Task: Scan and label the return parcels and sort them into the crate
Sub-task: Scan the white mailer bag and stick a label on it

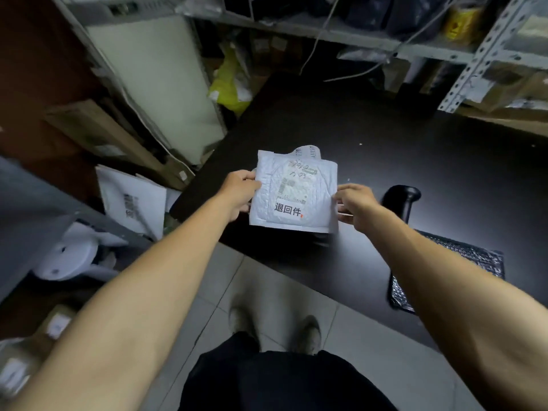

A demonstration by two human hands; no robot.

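The left hand (238, 193) grips the left edge of a white padded parcel (293, 192), thumb on top and fingers curled beneath, while the right hand (354, 204) pinches the parcel's right edge, so the mailer hangs flat between them, face up, just above the near-left part of a dark table (385, 143). On its face sits a shipping label (293, 185) with a barcode and some handwriting above it, and lower down a white sticker (288, 209) printed with bold black characters (it looks like the return label, already on and lying smooth). Just right of the right hand, a black handheld scanner (401, 200) stands on the table, and nearer, at the table's right edge, lies a dark bubble mailer (444, 277), partly hidden by the right forearm. To the left, off the table, boxes and white packages are stacked on the floor and on low shelving; whether any of them is the crate I cannot tell. I judge that labelling of this parcel is finished and the step in hand is sorting it. The next move calls for keeping hold on at least one edge, turning toward the crate wherever it stands, and laying the parcel in flat, then taking up the dark mailer for scanning.
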